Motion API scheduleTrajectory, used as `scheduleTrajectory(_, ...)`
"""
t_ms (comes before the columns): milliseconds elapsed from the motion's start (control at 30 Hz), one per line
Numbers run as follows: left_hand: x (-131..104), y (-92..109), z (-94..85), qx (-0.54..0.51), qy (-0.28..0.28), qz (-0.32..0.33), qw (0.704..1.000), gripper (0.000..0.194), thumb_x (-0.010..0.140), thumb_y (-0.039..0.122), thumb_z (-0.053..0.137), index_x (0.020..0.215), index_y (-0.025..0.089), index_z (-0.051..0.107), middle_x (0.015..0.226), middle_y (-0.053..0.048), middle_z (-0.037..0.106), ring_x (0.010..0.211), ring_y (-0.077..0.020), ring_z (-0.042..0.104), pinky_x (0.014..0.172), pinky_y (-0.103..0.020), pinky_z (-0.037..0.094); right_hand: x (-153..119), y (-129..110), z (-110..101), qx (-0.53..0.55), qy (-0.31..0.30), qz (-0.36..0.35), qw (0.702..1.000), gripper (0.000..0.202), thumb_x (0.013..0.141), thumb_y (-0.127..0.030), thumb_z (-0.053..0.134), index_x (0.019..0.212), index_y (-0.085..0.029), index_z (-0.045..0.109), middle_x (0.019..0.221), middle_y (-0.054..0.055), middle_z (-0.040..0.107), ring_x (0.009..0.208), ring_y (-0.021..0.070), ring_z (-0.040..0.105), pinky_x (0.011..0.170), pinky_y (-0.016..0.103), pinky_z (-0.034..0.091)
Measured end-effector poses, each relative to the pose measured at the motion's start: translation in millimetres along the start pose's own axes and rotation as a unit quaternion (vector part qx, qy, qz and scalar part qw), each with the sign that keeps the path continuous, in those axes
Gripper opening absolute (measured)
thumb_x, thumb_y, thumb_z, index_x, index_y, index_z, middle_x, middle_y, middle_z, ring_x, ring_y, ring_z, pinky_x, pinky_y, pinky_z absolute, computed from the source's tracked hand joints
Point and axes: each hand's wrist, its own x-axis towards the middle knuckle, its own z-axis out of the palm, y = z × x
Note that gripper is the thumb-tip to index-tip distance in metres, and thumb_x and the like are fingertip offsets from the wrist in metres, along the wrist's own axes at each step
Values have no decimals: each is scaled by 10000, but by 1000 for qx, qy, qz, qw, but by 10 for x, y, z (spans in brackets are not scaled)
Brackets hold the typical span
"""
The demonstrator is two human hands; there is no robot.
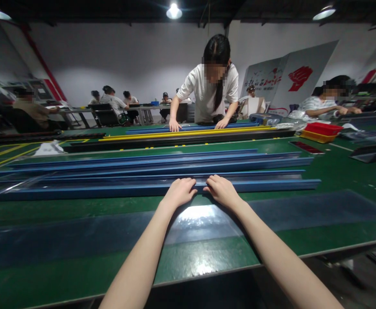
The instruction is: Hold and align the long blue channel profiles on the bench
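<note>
Both of my hands rest at the middle of the nearest long blue channel strip [268,186]. My left hand [180,191] curls its fingers over the strip's edge, thumb at the near side. A short gap to the right, my right hand [221,189] grips the same strip in the same way. Behind it lies another long blue strip [281,162], parallel to the first. A clear, bluish flat sheet [304,210] stretches across the green table [207,257] under my forearms.
Across the table a person in a white shirt [203,94] touches blue strips behind a yellow strip [188,133] and black strips. At right are a red tray [322,128] and a phone [307,147]. White cloth [49,148] lies at left. Other people sit farther back.
</note>
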Motion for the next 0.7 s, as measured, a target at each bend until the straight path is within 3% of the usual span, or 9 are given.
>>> scheduleTrajectory(300,-12,-29,-29,-14,7,-8,1000,179,833,328,478,940,197,535,979,-39,625,909,-192,583,752,-274,435,32,25,-48,11,-17,-7,1000,207,861,-303,452,751,-158,551,788,59,584,772,157,493,662,256,297)
scheduleTrajectory(700,2,-52,-41,-29,15,-17,999,210,807,358,528,947,203,546,966,-31,629,905,-186,582,763,-266,432,-6,124,-160,16,-65,39,997,193,838,-294,464,727,-174,567,800,44,603,764,143,542,621,240,305)
